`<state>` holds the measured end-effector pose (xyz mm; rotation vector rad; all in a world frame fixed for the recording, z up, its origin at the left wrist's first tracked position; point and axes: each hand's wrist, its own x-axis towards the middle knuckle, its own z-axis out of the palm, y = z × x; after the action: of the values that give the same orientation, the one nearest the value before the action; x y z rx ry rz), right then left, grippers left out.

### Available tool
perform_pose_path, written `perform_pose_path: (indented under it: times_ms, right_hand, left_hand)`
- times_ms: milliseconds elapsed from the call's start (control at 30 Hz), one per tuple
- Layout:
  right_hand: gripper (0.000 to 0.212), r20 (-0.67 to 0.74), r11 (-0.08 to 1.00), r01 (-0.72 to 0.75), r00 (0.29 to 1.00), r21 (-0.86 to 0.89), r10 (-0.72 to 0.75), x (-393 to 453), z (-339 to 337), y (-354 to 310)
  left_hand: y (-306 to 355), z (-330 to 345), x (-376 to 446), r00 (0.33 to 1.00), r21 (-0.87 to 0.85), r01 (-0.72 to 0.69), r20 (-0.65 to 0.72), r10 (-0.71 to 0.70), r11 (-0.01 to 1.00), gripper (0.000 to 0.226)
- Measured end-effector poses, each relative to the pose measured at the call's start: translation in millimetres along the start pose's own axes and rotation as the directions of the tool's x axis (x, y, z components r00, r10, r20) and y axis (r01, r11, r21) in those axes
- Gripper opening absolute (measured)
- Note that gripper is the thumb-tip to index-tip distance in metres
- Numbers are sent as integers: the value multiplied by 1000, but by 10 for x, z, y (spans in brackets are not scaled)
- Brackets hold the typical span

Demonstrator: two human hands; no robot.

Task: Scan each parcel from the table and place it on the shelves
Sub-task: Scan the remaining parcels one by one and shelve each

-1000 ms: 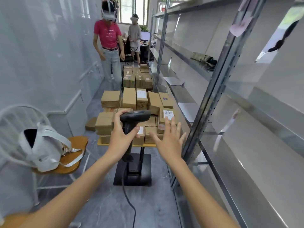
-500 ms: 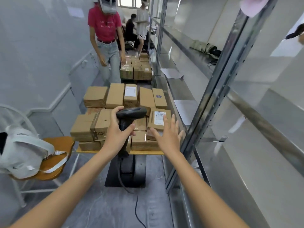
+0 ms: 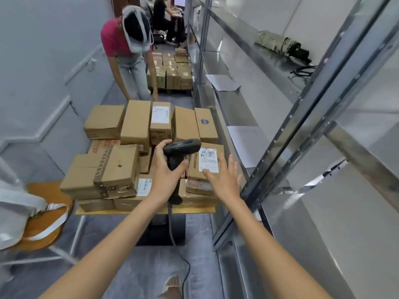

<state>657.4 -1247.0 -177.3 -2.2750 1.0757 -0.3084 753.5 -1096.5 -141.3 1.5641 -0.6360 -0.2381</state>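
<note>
Left hand [image 3: 167, 173], centre frame, grips the handle of a black scanner [image 3: 181, 147], head pointing to 3 o'clock at the white label of a parcel [image 3: 206, 167] on the near right corner of the table [image 3: 146, 210]; right hand [image 3: 224, 180], fingers spread straight, sits over that parcel's near edge. Brown boxes [image 3: 121, 165] stacked across the table at 9 to 12 o'clock. Metal shelves [image 3: 269, 117] at 3 o'clock; a person in a red top [image 3: 112, 39] at 12 o'clock; a wooden chair [image 3: 43, 225] carrying a grey bag [image 3: 15, 214] at 8 o'clock.
</note>
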Motion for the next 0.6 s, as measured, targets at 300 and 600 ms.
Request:
perform_pose_path:
  times_ms: [300,600]
  right_hand:
    - [88,63,989,-139,989,52,136,493,472,153]
    - [93,50,903,-329,943,277,329,801,540,354]
  left_hand:
    - [-692,251,551,986,-4,167,-10,-167,986,64]
    - [-1049,510,860,941,-94,336,-6,-338,937,62]
